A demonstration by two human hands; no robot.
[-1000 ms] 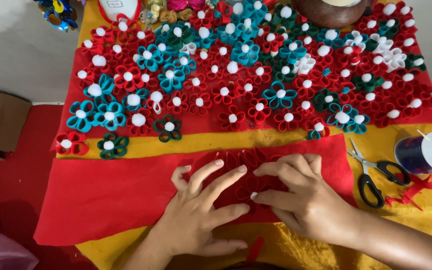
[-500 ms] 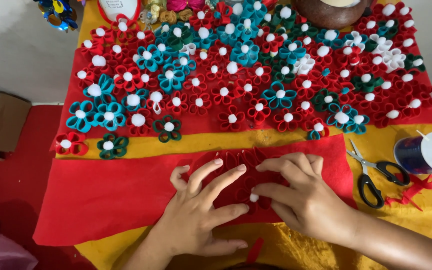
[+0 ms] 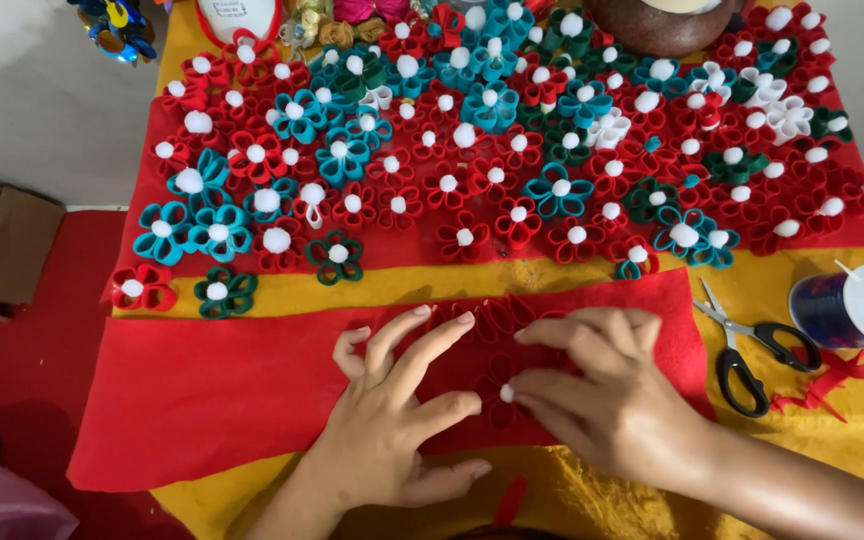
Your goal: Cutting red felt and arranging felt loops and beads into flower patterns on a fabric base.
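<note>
My left hand (image 3: 402, 410) lies flat with fingers spread on a sheet of red felt (image 3: 212, 390) near the table's front edge. My right hand (image 3: 607, 400) rests beside it, fingers curled over a red felt flower (image 3: 497, 375) with a small white pompom at its middle. Both hands press on that flower; most of it is hidden under the fingers. Beyond the hands lie several finished felt flowers (image 3: 512, 150) in red, teal, green and white, each with a white pompom centre.
Black-handled scissors (image 3: 747, 350) lie right of my right hand. A spool of dark thread (image 3: 852, 305) stands at the right edge. Yellow cloth (image 3: 572, 500) covers the table. A cardboard box (image 3: 7, 250) sits on the floor at left. A brown round pot (image 3: 662, 20) is at the back.
My right-hand fingers have shifted slightly over the flower, and the white pompom now shows by the thumb. My left hand has hardly moved.
</note>
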